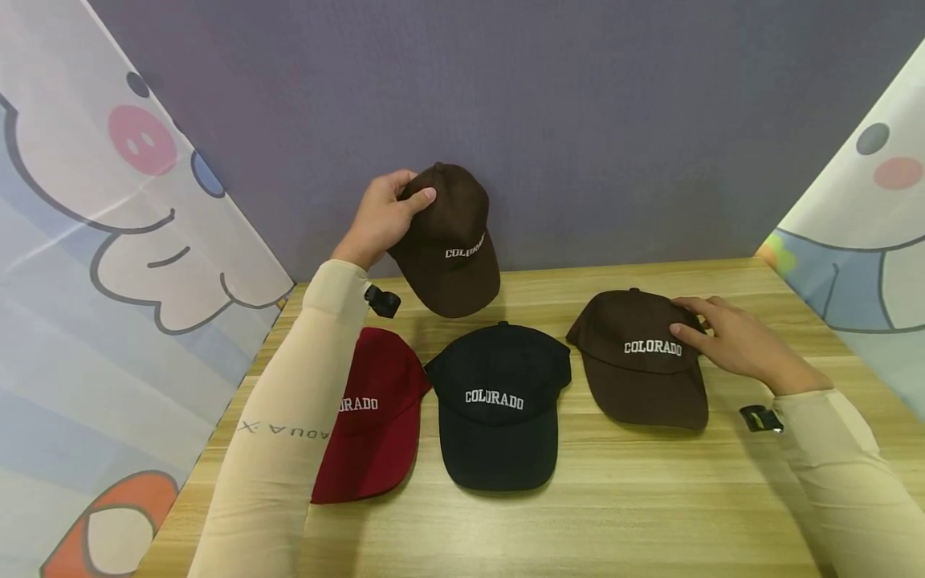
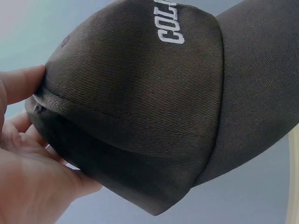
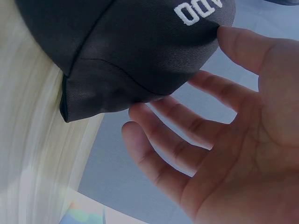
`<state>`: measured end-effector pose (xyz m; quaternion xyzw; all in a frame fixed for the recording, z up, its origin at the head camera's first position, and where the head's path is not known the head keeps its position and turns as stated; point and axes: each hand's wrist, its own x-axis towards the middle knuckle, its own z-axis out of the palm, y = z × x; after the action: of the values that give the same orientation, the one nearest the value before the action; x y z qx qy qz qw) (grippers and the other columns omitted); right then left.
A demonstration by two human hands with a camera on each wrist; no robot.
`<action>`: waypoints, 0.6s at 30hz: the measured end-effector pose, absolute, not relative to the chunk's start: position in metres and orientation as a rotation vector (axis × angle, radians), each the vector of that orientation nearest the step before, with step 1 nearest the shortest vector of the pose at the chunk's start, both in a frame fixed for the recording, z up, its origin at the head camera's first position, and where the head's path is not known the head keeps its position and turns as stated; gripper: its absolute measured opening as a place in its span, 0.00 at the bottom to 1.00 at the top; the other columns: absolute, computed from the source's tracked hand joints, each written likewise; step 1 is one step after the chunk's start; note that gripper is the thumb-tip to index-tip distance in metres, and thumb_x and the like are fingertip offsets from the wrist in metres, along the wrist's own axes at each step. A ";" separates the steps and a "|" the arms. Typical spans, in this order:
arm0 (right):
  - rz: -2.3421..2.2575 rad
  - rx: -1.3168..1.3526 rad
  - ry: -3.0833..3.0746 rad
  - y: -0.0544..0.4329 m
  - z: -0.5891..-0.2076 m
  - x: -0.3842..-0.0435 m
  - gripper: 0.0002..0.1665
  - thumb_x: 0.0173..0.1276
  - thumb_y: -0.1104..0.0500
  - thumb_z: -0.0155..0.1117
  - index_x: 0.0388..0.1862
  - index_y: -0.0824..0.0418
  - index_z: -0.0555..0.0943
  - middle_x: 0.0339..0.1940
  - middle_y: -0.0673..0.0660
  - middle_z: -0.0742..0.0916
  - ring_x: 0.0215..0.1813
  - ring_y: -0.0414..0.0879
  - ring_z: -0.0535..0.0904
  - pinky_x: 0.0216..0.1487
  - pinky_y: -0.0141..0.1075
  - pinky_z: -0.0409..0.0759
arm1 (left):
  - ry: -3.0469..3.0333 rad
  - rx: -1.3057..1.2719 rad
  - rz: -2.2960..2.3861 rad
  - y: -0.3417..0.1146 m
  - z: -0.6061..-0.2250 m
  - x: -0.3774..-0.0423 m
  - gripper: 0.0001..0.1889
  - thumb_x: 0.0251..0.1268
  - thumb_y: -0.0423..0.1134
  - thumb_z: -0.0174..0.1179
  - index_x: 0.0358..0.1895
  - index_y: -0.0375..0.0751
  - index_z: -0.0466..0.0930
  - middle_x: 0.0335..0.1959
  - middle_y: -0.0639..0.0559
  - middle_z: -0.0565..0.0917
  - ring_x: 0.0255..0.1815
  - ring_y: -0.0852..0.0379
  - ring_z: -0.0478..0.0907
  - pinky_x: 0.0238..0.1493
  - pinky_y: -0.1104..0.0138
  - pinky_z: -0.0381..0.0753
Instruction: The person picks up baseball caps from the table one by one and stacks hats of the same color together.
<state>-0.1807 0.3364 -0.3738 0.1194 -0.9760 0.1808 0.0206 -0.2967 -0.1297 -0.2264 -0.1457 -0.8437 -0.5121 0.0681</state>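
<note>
My left hand grips a dark brown cap by the back of its crown, raised above the table against the grey wall. The thumb lies on the outside of this cap, and the other fingers reach under its back edge. A second brown cap rests on the table at the right. My right hand holds its crown at the side, thumb on the front near the white COLORADO lettering. Several fingertips meet the cap's rear edge, some partly hidden behind it.
A black cap lies mid-table, brim toward me. To its left, a red cap touches or nearly touches it, partly covered by my left sleeve. The wooden table meets a grey wall behind; cartoon-printed sheets flank both sides.
</note>
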 end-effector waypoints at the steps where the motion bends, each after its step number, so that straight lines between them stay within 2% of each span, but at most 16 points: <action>1: 0.561 0.369 -3.028 0.336 -0.374 -0.181 0.36 0.81 0.44 0.53 0.76 0.65 0.66 0.60 0.74 0.78 0.53 0.67 0.81 0.45 0.61 0.78 | -2.538 -0.441 -1.549 -0.128 -0.226 -0.296 0.09 0.75 0.44 0.61 0.46 0.42 0.81 0.36 0.57 0.82 0.42 0.56 0.77 0.48 0.64 0.76; 7: 0.566 0.367 -3.034 0.336 -0.374 -0.181 0.36 0.81 0.44 0.53 0.76 0.66 0.66 0.60 0.74 0.78 0.53 0.67 0.81 0.45 0.61 0.78 | -2.500 -0.482 -1.584 -0.120 -0.226 -0.293 0.08 0.75 0.43 0.61 0.45 0.42 0.81 0.37 0.56 0.82 0.42 0.56 0.78 0.48 0.64 0.76; 18: 0.565 0.358 -3.038 0.337 -0.375 -0.182 0.37 0.81 0.44 0.54 0.74 0.70 0.67 0.61 0.75 0.78 0.54 0.69 0.81 0.47 0.62 0.78 | -2.381 -0.564 -1.679 -0.102 -0.225 -0.285 0.08 0.75 0.41 0.61 0.43 0.40 0.81 0.34 0.54 0.81 0.38 0.55 0.79 0.44 0.64 0.79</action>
<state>-0.1816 0.3370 -0.3749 0.1152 -0.9765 0.1815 0.0154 -0.2847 -0.1024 -0.2252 -0.1894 -0.7994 -0.5636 0.0867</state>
